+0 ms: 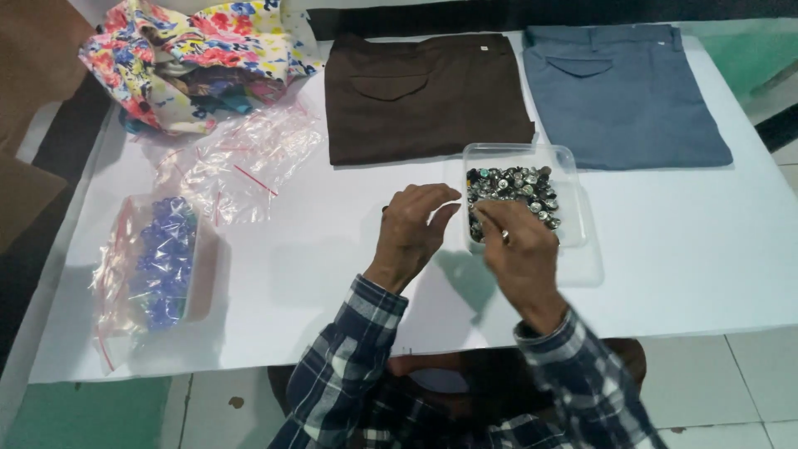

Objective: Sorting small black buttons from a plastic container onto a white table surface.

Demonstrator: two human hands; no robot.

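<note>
- A person in a plaid shirt works at a white table [682, 249], both hands over a clear plastic tray [573, 195] of small metal buttons [515, 189].
- The right hand [519, 249] is nearer: it lies on the tray's near left corner, fingers curled into the heap. Whether they pinch a button I cannot tell.
- The left hand [411, 229] hovers just beside the tray's left edge, fingers loosely bent, holding nothing visible.
- The buttons lie straight ahead of the right fingertips, rightward of the left.
- Behind sit 2 folded trousers, brown [424, 96] and grey-blue [623, 91]; a bag of blue pieces [162, 262] lies well apart, left.
</note>
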